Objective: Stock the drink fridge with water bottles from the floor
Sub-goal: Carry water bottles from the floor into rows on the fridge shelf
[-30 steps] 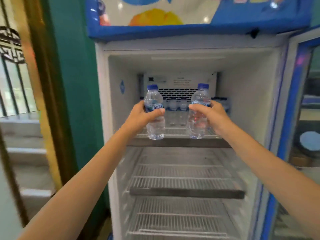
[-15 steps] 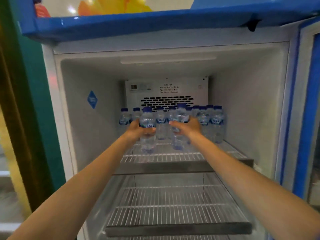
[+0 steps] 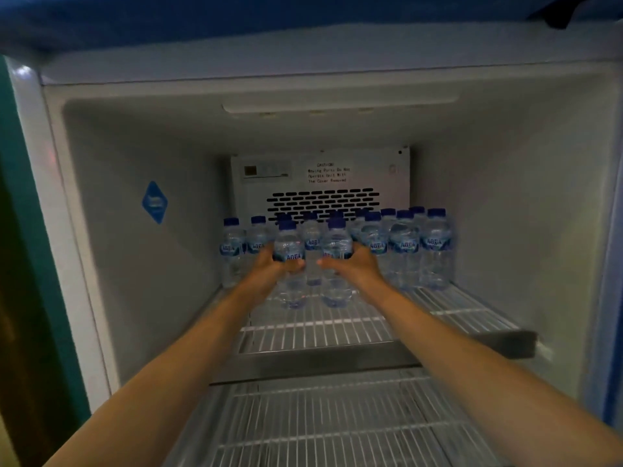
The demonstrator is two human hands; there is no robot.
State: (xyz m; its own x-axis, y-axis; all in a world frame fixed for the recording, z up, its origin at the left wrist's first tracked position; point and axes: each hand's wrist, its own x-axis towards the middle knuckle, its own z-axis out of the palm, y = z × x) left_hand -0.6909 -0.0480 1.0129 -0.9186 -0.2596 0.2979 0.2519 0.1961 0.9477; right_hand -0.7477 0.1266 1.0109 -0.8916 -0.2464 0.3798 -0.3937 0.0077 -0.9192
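Observation:
The drink fridge stands open in front of me, its top wire shelf (image 3: 448,311) at chest height. My left hand (image 3: 269,267) grips a small clear water bottle (image 3: 289,244) with a blue cap and blue label. Beside it my right hand (image 3: 354,267) grips a second bottle (image 3: 337,242) of the same kind. Both bottles stand upright with their bases on or just above the shelf, in front of the row of several stocked bottles (image 3: 408,251) at the back.
The back panel (image 3: 323,176) with a vent and caution label lies behind the bottles. A blue diamond sticker (image 3: 154,202) marks the left wall. A lower wire shelf (image 3: 337,426) shows beneath my arms. The fridge's blue door frame (image 3: 613,365) runs down the right edge.
Both hands have carried their bottles from the fridge front deep onto the top shelf, up to the stocked row. The view has moved closer and grown darker.

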